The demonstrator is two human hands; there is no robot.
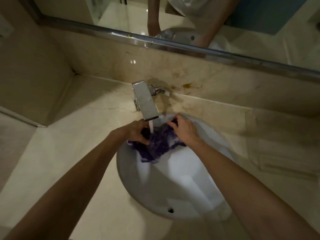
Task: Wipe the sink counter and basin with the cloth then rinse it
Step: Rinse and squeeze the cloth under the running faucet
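Purple, wet, crumpled cloth (158, 144) held in both hands' (138, 131) (184, 129) grip under chrome faucet (145, 101) over oval basin (181, 184).

The far end of the basin (181, 179) is crowded: the left hand (138, 130) and right hand (184, 130) both grip the purple cloth (159, 146) there, directly under the chrome tap (145, 101), whose spout overhangs the rim and pours a stream between them. The near half of the basin lies open. The bench (78, 144) to the left of the tap is bare up to the side wall. On the right a folded pale towel (284, 153) takes up bench room. The mirror frame (190, 47) runs above the backsplash.
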